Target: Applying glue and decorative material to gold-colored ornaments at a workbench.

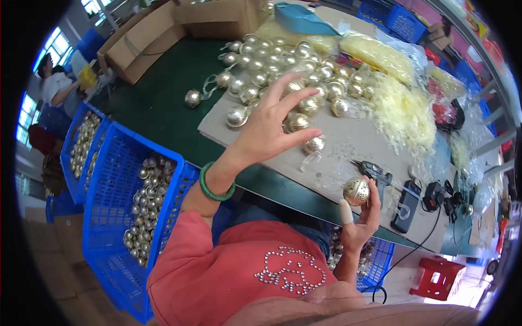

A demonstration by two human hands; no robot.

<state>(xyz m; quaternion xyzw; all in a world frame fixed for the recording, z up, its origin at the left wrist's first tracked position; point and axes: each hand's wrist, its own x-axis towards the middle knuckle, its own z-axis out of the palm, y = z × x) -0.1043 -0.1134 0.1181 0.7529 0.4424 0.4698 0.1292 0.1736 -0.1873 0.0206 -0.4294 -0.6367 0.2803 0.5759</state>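
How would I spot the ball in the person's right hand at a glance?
Start at the green table, then find the right hand at its near edge. It holds a gold ball with dark patterning, alone, well apart from the heaped balls.

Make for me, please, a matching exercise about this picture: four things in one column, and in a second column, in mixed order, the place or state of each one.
Column 1
1. Left hand
2. Right hand
3. Green bangle
4. Red crate

Column 2
A. Standing on the floor
B. Holding one gold ball between thumb and fingers
C. Open, fingers spread, close to the many loose balls
D. Worn around the left forearm

Right pairs: 1-C, 2-B, 3-D, 4-A
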